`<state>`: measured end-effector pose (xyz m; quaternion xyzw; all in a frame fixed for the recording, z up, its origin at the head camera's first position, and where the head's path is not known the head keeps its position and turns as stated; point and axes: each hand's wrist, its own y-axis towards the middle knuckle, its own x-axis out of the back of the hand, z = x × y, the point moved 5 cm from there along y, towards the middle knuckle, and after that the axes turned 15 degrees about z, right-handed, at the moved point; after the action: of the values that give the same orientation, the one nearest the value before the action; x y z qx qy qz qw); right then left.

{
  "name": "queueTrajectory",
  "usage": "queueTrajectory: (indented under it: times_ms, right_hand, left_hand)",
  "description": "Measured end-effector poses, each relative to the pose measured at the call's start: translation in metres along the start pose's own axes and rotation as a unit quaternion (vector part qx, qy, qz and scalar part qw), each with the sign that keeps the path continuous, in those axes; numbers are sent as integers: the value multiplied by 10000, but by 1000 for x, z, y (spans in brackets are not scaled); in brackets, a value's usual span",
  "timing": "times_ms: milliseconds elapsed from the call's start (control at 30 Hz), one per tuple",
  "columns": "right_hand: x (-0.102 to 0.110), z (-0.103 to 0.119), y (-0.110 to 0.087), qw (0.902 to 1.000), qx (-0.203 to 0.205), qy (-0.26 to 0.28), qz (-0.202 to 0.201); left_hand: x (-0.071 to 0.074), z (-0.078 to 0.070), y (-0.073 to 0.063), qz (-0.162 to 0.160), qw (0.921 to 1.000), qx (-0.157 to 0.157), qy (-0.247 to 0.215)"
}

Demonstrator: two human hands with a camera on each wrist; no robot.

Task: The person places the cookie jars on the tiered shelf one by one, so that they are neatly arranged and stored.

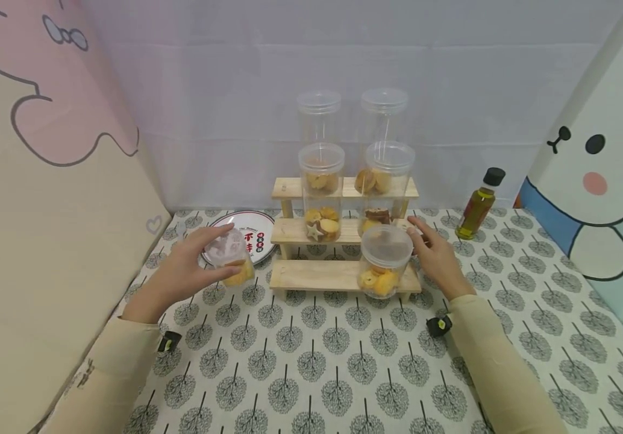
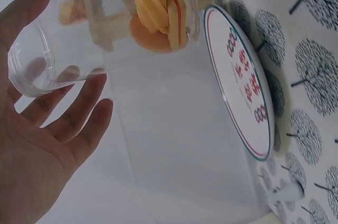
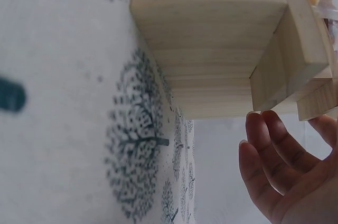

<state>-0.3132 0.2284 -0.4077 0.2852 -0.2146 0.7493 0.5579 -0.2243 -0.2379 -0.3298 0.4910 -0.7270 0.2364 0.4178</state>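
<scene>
My left hand (image 1: 189, 268) grips a clear lidded jar (image 1: 238, 265) by its lid end, tilted and raised over the left side of the table. Yellow cookies (image 2: 150, 12) lie at the jar's bottom in the left wrist view. My right hand (image 1: 438, 259) is at the right end of a three-tier wooden rack (image 1: 314, 274), fingers loosely bent and fingertips right at the wood. A squat jar of cookies (image 1: 384, 259) stands on the bottom tier's right side. Behind it, cookie jars (image 1: 322, 193) stand on the middle tier, and two taller jars (image 1: 319, 120) on the top tier.
A white plate (image 1: 262, 226) with red lettering lies behind the held jar, left of the rack. An oil bottle (image 1: 476, 205) with a black cap stands at the back right. The tree-print tablecloth (image 1: 311, 367) meets a pale cloth backdrop (image 1: 219, 120).
</scene>
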Motion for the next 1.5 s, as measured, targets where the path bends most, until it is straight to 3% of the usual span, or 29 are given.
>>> queueTrajectory:
  times_ms: [233, 467, 667, 933, 1267, 1500]
  right_hand:
    - [-2, 3, 1, 10000, -3, -17, 13]
    - [-3, 4, 2, 10000, -21, 47, 45]
    - [-3, 4, 3, 9999, -2, 152, 79]
    - [-2, 3, 3, 9999, -6, 164, 45]
    - [-1, 4, 1, 10000, 53, 76, -28]
    - [0, 3, 0, 10000, 18, 13, -28]
  left_hand:
    - [-21, -28, 27, 131, 9978, -597, -270]
    - [-40, -54, 51, 442, 9952, -719, -488]
    - [-53, -73, 66, 515, 9901, -1092, -722]
    - [-70, -87, 78, 729, 9899, -1106, -502]
    - [-79, -93, 85, 707, 9904, -1116, -401]
    - [-82, -96, 86, 712, 9916, -955, -511]
